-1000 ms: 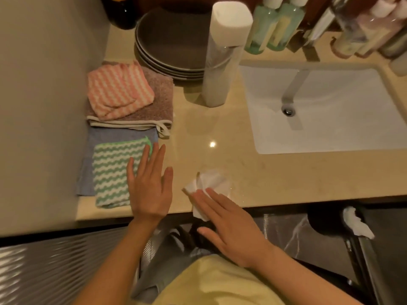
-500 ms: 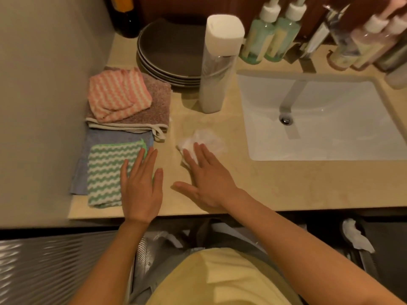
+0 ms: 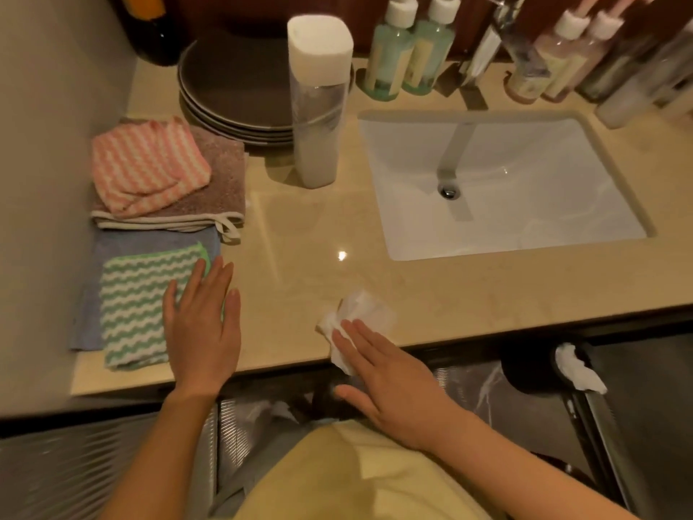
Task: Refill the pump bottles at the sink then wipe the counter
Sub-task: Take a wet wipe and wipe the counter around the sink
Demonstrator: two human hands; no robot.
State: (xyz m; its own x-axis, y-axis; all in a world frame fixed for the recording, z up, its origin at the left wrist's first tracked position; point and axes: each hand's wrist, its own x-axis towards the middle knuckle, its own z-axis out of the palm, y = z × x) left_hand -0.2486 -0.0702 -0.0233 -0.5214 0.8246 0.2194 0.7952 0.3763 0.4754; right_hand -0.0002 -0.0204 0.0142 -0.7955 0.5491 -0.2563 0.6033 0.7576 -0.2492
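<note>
My right hand [image 3: 378, 373] lies flat with its fingers pressing a crumpled white tissue [image 3: 360, 317] onto the beige counter [image 3: 307, 234] at its front edge. My left hand [image 3: 204, 324] rests flat and spread on the counter, partly over a green-and-white striped cloth [image 3: 135, 305]. Two green pump bottles [image 3: 408, 50] stand behind the white sink [image 3: 498, 189] at the left of the tap. Pink pump bottles [image 3: 562, 58] stand at the back right. A tall clear bottle with a white cap [image 3: 318, 103] stands left of the sink.
A stack of dark plates [image 3: 232, 91] sits at the back left. A pink striped cloth [image 3: 146, 163] lies on a folded brown towel [image 3: 225, 182], and a blue cloth [image 3: 112, 242] lies under the green one. A bin with white tissue [image 3: 573, 369] stands below the counter at right.
My right hand has drawn the tissue back from the middle of the counter toward the front edge and to the right. My left hand has stayed flat by the green cloth.
</note>
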